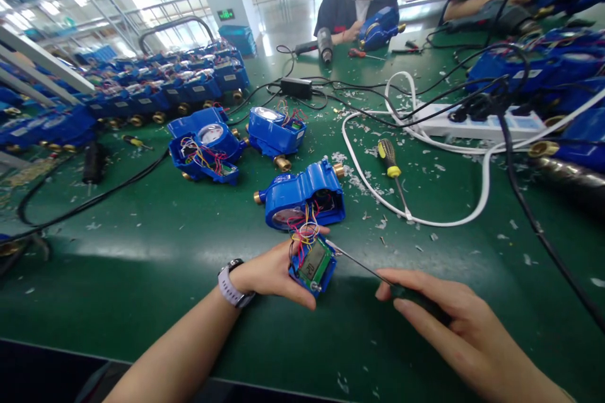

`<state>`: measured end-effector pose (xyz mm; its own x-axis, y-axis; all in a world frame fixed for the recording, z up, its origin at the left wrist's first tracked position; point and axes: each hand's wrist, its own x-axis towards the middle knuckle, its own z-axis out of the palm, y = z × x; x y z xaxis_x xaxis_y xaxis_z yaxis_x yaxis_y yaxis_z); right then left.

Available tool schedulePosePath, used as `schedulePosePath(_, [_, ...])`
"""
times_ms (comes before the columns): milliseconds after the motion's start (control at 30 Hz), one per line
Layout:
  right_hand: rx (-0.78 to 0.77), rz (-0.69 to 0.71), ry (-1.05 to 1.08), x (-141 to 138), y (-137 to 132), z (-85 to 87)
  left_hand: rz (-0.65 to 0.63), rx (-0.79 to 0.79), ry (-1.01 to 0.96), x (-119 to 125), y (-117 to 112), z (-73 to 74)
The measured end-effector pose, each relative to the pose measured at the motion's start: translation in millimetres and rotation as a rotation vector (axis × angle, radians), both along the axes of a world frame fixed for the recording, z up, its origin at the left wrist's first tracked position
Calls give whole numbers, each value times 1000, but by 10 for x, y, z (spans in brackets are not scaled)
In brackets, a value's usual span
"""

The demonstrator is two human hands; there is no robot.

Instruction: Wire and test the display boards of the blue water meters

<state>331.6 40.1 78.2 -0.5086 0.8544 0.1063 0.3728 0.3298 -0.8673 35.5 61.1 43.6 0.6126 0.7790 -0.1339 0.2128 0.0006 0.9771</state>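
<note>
My left hand [271, 272], with a watch on the wrist, is closed on a small blue module with a green LCD board [314, 264]. Coloured wires [305, 227] run from the module up into an opened blue water meter [302, 194] lying on the green table just beyond. My right hand [454, 321] is closed round the dark handle of a thin screwdriver [359, 261]. Its shaft points left and its tip touches the module's right edge.
Two more opened blue meters [205, 148] [276, 129] lie behind, with rows of them at far left. A yellow-handled screwdriver [391, 164], a white cable, a power strip [472, 123], black leads and plastic shavings cover the green table [142, 245]. Two other people work at the far side.
</note>
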Motion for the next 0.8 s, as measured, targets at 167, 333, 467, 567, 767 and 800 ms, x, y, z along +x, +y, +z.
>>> schedulePosePath(167, [71, 181, -78, 64, 216, 208, -59, -39, -74, -1, 6, 26])
schedulePosePath(333, [78, 260, -80, 24, 243, 204, -61, -7, -80, 5, 29, 74])
schedulePosePath(467, [107, 239, -47, -6, 194, 130, -89, 46, -28, 8, 44, 103])
schedulePosePath(567, [50, 262, -92, -29, 164, 130, -100, 118, 20, 7, 40, 84])
schedulePosePath(767, [-26, 344, -193, -48, 123, 144, -130, 297, 78, 35, 21, 42])
schedulePosePath(800, [-13, 343, -191, -44, 116, 140, -124, 295, 61, 44, 15, 42])
